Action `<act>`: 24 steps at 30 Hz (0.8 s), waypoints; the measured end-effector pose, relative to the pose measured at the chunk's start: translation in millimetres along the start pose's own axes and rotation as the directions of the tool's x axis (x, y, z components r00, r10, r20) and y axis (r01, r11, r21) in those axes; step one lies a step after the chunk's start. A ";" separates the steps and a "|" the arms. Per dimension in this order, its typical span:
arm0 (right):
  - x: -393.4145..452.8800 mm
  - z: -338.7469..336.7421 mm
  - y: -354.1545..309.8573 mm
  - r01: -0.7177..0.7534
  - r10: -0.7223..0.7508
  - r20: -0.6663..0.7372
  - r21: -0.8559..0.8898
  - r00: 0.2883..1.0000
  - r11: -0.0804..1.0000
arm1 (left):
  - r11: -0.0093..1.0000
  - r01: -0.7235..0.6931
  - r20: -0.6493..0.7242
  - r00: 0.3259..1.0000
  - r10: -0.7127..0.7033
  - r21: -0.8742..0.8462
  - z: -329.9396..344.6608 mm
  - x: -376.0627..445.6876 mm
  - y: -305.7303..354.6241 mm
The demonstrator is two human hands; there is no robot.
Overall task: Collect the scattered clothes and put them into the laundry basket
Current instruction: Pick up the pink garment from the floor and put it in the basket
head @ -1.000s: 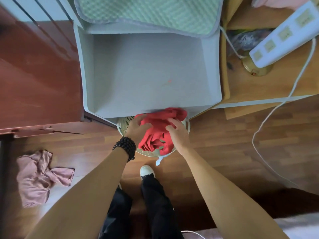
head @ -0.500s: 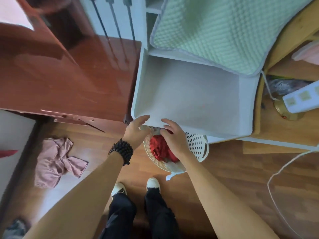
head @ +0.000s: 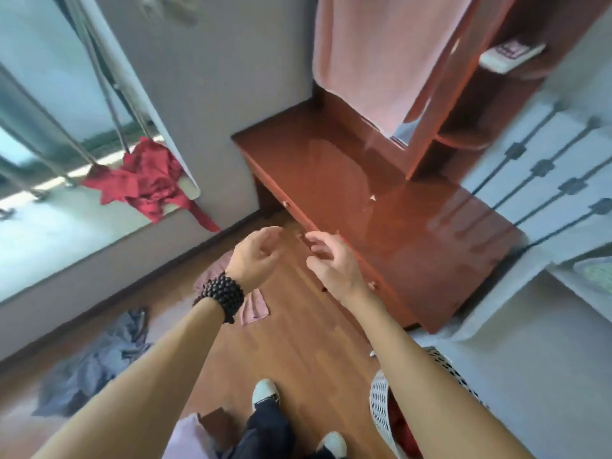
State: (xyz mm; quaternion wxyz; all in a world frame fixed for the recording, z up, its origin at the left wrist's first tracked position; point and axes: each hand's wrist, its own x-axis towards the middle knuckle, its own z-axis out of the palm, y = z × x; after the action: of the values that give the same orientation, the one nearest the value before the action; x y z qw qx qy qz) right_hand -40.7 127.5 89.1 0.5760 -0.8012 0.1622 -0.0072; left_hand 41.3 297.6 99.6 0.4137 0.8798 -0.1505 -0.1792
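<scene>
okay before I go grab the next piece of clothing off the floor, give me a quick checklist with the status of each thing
1. Both hands free: ok. The left hand and right hand are open and hold nothing.
2. Next item in sight: ok. The pink garment lies on the floor just beyond the left wrist, partly hidden.
3. Other clothes located: ok. The grey garment is on the floor, the red garment on the ledge.
4. Path underfoot: ok, bare floor ahead.
5. Room left in the laundry basket: cannot tell, mostly hidden.
</scene>
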 end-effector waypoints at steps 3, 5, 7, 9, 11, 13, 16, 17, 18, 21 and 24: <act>43.8 75.0 -36.5 0.057 -0.048 0.150 -0.052 0.988 0.997 | 0.993 0.111 -0.097 0.989 -0.115 -0.046 -75.2 -2.3 -56.7; 66.3 118.0 -48.2 0.078 -0.066 0.217 -0.048 0.974 0.996 | 0.980 0.186 -0.145 0.970 -0.194 -0.068 -114.4 -6.2 -91.1; 81.3 143.4 -51.8 0.079 -0.063 0.244 -0.056 0.968 0.995 | 0.973 0.221 -0.177 0.957 -0.230 -0.068 -135.8 -9.0 -112.8; 103.1 178.0 -55.6 0.083 -0.061 0.301 -0.061 0.952 0.995 | 0.959 0.267 -0.206 0.937 -0.281 -0.096 -158.4 -5.0 -138.9; 120.6 199.3 -55.6 0.089 -0.057 0.345 -0.077 0.937 0.993 | 0.951 0.291 -0.210 0.928 -0.307 -0.106 -167.8 5.2 -156.9; 144.9 216.7 -49.9 0.095 -0.046 0.388 -0.107 0.921 0.990 | 0.942 0.313 -0.194 0.923 -0.332 -0.121 -172.9 21.9 -173.7; 194.7 243.3 -24.7 0.111 -0.028 0.453 -0.159 0.891 0.981 | 0.923 0.357 -0.186 0.906 -0.380 -0.145 -172.2 60.1 -213.7; 210.0 250.9 -15.2 0.099 -0.009 0.462 -0.171 0.887 0.980 | 0.917 0.372 -0.184 0.900 -0.395 -0.145 -170.0 71.5 -228.3; 223.9 259.9 -2.4 0.078 0.018 0.477 -0.181 0.879 0.980 | 0.909 0.393 -0.176 0.893 -0.413 -0.141 -164.4 82.1 -244.4; 278.7 300.3 51.8 0.087 0.045 0.545 -0.213 0.837 0.973 | 0.901 0.424 -0.166 0.886 -0.433 -0.089 -135.5 130.2 -311.9; 327.5 341.8 101.4 0.123 0.055 0.580 -0.262 0.813 0.957 | 0.901 0.433 -0.110 0.894 -0.434 -0.033 -106.0 175.0 -374.9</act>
State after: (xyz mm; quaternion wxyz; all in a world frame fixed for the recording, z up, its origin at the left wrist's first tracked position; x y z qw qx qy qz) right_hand 311.9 325.5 -177.2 0.4750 -0.8426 -0.0367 0.2511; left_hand 287.4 526.3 -164.0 0.3747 0.8984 0.0740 -0.2168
